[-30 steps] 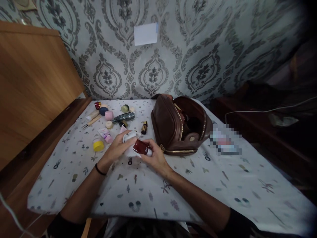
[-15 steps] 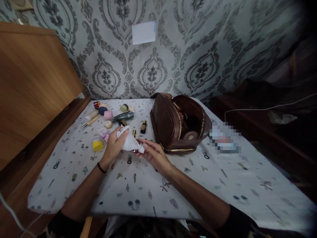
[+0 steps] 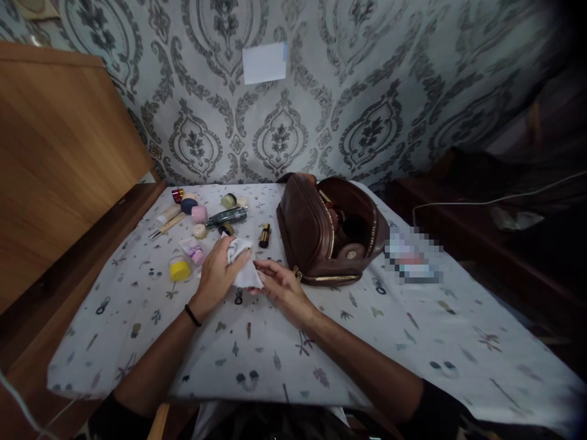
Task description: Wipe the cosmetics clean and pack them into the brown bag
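Observation:
My left hand is closed on a crumpled white cloth. The fingers of my right hand are bent together at the cloth's right edge, and whatever lies between them is hidden. Just behind the cloth stands a small black-and-gold tube. To the left of my left hand are a jar with a yellow lid and a small white-and-purple tube. An unzipped brown leather bag sits right of my right hand, with dark items inside.
Further back lie a dark green tube, a pink jar, brushes and several small cosmetics. A blurred-out flat item rests right of the bag. A wooden cabinet borders the patterned tablecloth on the left.
The cloth has shifted slightly in my hands and now covers the dark red, shiny thing and the gold piece that showed beside it. My left hand has moved a little rightward.

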A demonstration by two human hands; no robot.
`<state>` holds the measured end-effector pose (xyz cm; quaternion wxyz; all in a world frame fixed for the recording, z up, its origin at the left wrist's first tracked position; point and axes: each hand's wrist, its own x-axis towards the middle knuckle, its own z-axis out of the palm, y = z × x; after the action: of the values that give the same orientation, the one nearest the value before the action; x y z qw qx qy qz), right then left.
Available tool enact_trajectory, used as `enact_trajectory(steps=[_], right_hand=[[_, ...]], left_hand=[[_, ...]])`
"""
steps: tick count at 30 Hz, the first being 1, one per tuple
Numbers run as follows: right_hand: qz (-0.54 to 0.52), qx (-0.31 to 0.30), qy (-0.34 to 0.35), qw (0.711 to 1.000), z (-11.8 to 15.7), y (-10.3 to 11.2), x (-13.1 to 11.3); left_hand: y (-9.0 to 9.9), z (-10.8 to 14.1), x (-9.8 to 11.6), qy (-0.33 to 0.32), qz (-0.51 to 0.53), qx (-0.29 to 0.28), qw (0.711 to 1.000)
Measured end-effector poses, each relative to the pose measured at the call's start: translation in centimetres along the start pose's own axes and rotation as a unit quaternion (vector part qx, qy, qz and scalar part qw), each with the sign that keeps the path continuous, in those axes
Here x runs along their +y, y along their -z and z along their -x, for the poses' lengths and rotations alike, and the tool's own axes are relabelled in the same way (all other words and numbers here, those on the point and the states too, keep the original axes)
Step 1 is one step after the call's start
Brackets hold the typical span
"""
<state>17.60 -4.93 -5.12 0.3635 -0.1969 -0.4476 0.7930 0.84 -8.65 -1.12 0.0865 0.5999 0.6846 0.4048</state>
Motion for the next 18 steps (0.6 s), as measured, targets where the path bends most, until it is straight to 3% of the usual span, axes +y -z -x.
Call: enact_trajectory(steps=[7,15,18], right_hand=[[-0.067,0.009,-0.028,0.997,-0.2,-0.1,-0.4],[-0.153,0.061,-0.034,0.986,-0.6,0.5,-0.1],[-0.170,0.056,-0.047,0.983,-0.7,0.7,-0.1]], left_hand=[[0.8,-0.2,-0.1,0.031,0.048,0.054,0.997],[-0.8,0.2,-0.5,-0.042,0.049,-0.010,0.998],[-0.6,0.1,-0.5,-0.040,0.057,-0.005,0.998]])
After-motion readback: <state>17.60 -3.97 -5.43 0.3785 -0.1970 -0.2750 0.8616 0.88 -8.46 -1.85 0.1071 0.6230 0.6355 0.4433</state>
